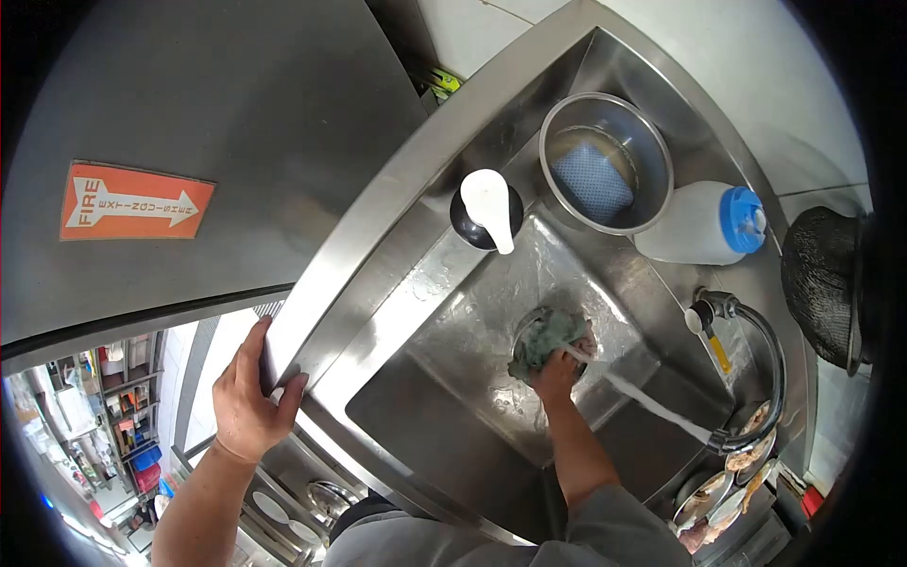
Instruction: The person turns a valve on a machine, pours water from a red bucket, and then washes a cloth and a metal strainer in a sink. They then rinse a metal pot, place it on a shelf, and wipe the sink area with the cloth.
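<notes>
My right hand is down in the steel sink basin, its fingers closed on a wet grey-green cloth. A shiny round edge shows beside the cloth, but what it belongs to is mostly hidden. Water streams from the curved tap onto this hand. My left hand rests against the outer edge of the steel sink, with its thumb apart from the fingers and nothing held in it.
At the sink's far side stand a steel pot with a blue cloth in water, a white jug with a blue lid, and a pump bottle. Dishes with food scraps sit at the lower right. A black mesh strainer hangs right.
</notes>
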The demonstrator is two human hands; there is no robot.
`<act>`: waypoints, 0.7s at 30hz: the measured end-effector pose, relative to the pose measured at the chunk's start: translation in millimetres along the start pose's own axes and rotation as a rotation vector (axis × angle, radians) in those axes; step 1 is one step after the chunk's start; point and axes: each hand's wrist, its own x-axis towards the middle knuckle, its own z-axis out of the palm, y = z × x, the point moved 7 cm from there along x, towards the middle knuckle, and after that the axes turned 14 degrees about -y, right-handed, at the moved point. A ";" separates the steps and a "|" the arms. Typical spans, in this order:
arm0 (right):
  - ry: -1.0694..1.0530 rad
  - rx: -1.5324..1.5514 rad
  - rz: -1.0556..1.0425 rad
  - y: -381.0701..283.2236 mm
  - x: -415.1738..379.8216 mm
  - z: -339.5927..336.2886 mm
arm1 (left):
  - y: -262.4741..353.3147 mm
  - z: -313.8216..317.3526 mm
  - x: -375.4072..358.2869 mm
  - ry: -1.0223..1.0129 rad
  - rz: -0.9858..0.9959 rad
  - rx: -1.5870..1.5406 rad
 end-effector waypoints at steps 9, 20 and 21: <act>-0.974 -0.379 0.166 63.2 116.0 115.2 | 4.8 2.3 1.2 0.072 0.044 0.047; 0.177 0.239 0.046 -17.3 -25.5 -87.1 | 7.8 -7.6 -1.1 0.098 0.077 0.065; 0.345 0.308 0.003 -18.3 -31.1 -103.2 | 7.7 -7.5 -1.3 0.107 0.085 0.069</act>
